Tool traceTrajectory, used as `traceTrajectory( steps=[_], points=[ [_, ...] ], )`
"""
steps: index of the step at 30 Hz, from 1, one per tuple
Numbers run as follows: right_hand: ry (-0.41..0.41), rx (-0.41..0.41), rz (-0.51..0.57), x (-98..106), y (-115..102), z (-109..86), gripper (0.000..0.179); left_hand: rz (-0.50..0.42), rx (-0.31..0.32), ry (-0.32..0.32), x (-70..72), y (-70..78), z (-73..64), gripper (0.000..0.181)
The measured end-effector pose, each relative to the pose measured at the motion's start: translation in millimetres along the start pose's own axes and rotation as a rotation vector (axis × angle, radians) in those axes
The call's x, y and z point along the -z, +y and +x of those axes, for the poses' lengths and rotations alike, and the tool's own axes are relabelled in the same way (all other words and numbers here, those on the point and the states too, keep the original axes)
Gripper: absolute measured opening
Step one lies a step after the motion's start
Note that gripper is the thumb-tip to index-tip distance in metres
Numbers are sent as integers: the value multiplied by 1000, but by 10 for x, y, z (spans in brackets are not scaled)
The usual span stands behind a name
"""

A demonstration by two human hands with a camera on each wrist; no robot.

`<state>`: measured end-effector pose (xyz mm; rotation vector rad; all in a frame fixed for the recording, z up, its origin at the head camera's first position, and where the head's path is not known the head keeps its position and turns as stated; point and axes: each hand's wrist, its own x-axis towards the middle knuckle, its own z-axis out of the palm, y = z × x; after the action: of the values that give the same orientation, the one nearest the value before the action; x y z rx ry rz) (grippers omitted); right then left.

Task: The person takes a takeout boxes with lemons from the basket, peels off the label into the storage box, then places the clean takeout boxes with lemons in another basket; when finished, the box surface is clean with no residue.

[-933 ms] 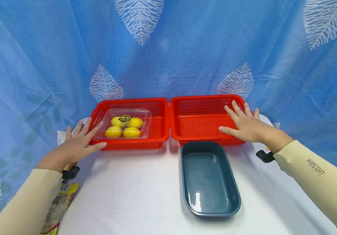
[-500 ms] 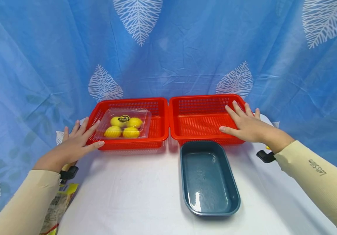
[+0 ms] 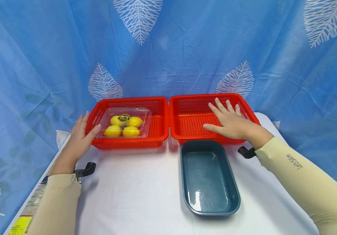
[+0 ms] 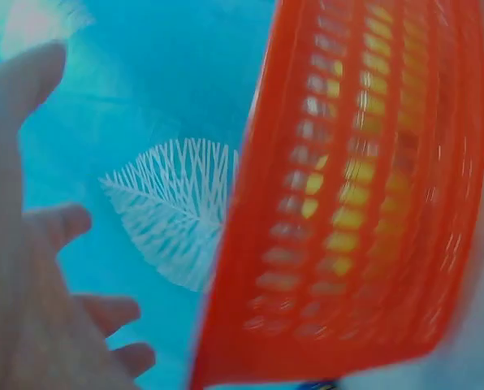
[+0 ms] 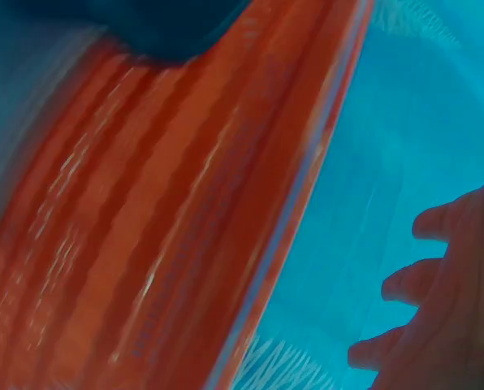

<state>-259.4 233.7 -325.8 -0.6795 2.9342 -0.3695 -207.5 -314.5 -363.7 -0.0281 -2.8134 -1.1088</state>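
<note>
My left hand (image 3: 79,140) hovers by the left end of the left red basket (image 3: 156,129), fingers extended and thumb over its rim. In that basket lies a clear plastic clamshell box (image 3: 146,122) with yellow lemon-like fruits (image 3: 131,131) inside and a black label on its lid. Fingers spread, my right hand (image 3: 230,122) is above the right red basket (image 3: 192,125), which has nothing in it. Neither hand holds anything. The left wrist view shows the left basket's slotted wall (image 4: 307,244) beside the spread fingers; in the right wrist view the basket wall (image 5: 144,227) is blurred.
A dark blue-grey oblong dish (image 3: 206,176) stands in front of the right basket on the white tablecloth (image 3: 133,189). Partly under the left forearm, a printed package (image 3: 21,222) lies along the table's left edge. A blue leaf-patterned curtain (image 3: 180,49) hangs behind.
My left hand has turned more upright, its forearm swinging to the right and uncovering more of the package. The right hand has shifted left over the right basket. Baskets and dish have stayed put.
</note>
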Motion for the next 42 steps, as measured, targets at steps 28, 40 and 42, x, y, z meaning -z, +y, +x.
traceTrajectory(
  steps=[28, 40, 42],
  points=[
    [-89, 217, 155, -242, -1454, 1149, 108, -1049, 326, 654, -692, -192, 6, 47],
    [-129, 125, 416, -573, -1872, 1496, 101, -1061, 285, 676, -720, -161, 21, 44],
    [-116, 76, 459, -659, -1937, 1538, 100, -1060, 285, 675, -719, -162, 18, 43]
  ],
)
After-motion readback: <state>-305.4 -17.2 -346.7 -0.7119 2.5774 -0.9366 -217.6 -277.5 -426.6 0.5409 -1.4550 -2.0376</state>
